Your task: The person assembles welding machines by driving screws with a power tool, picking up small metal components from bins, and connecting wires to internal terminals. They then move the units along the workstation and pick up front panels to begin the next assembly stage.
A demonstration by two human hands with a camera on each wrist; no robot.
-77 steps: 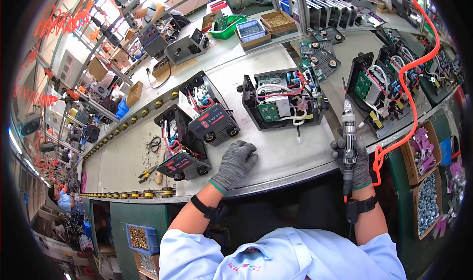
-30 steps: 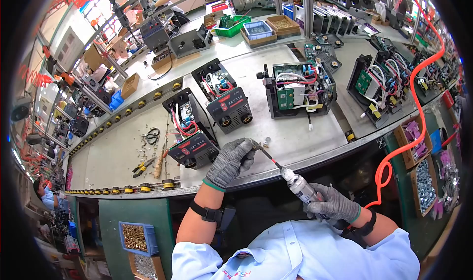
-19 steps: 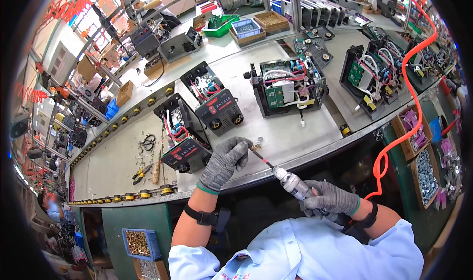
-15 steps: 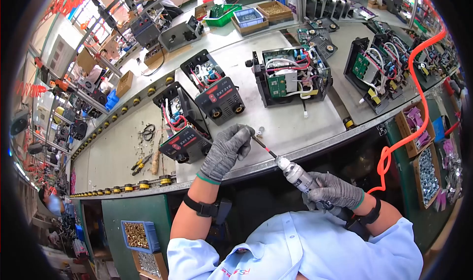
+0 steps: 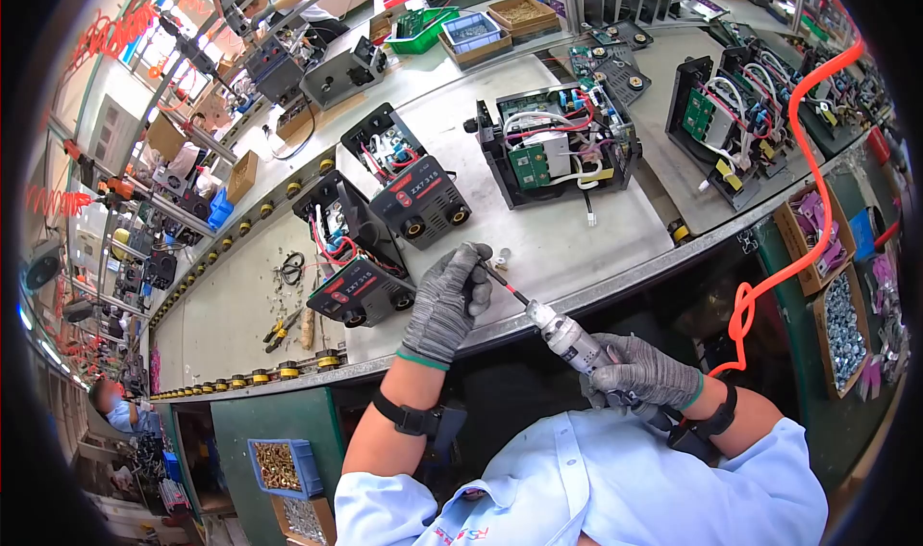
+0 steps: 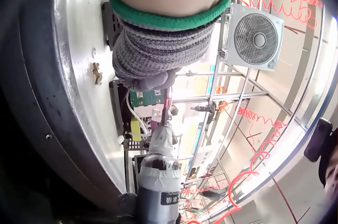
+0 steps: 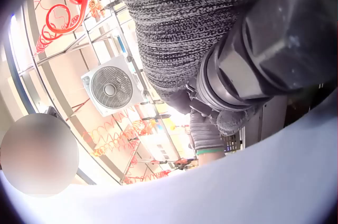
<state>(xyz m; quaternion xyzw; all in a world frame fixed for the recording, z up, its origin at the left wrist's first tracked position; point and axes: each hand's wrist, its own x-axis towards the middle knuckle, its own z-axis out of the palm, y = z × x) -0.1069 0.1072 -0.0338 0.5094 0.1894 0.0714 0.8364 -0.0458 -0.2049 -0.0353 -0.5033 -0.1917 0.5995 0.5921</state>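
While the power screwdriver [image 5: 569, 341] slants from near right to far left, its bit [image 5: 510, 288] pointing toward the left hand [image 5: 442, 306], brass-coloured screws [image 5: 276, 466] fill a blue bin [image 5: 309, 464] at near left, and purple pieces [image 5: 819, 227] sit in a cardboard box [image 5: 791, 243] at right. The right hand [image 5: 656, 373] has its fingers wrapped round the tool's body; the left fingers pinch narrowly at the bit's tip, any small part there hidden from me.

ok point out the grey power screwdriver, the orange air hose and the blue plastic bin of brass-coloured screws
Grey power screwdriver [image 5: 569, 342]: head view, on its barrel
Orange air hose [image 5: 829, 68]: head view, on its upper stretch
Blue plastic bin of brass-coloured screws [image 5: 309, 469]: head view, on its right wall
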